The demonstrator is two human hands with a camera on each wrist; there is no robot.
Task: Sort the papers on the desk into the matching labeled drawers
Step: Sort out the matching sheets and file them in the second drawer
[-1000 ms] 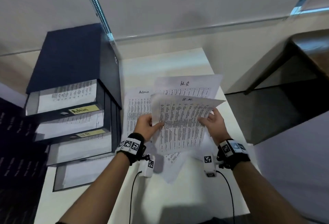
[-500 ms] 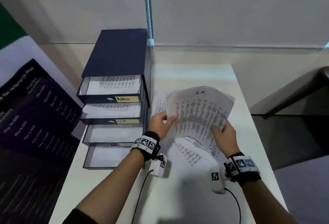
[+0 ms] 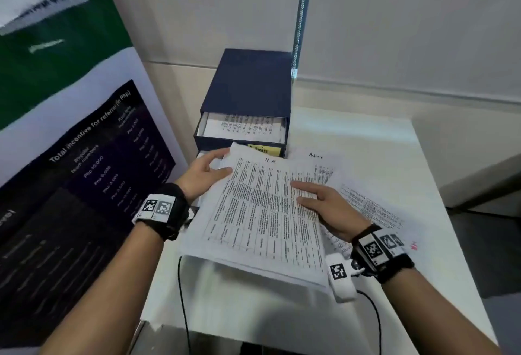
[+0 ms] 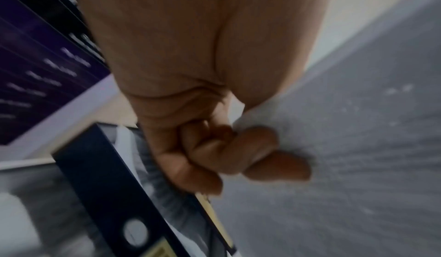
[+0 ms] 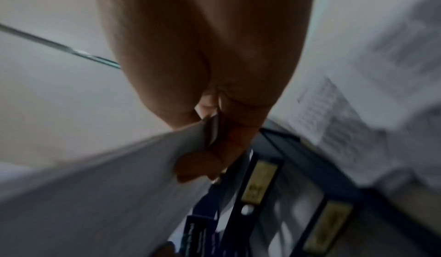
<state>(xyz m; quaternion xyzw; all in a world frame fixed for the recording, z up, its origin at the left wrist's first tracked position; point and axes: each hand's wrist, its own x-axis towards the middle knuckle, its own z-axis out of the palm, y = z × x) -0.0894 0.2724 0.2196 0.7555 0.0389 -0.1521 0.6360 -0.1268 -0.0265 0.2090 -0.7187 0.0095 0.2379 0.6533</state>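
Change: H.R sheets point(image 3: 262, 213) lifted off surface point(image 3: 366, 140), now at drawer unit point(image 3: 248, 86).
Fingers: left hand point(image 3: 201, 175) & right hand point(image 3: 328, 208) both pinch sheets.
Meaning: prob. filing into H.R drawer next.

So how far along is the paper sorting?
Partly done: the Admin drawer already holds sheets. In hand: both hands, left hand and right hand, hold the H.R sheets in front of the drawers. Left: the Admin sheet and other papers on the desk.
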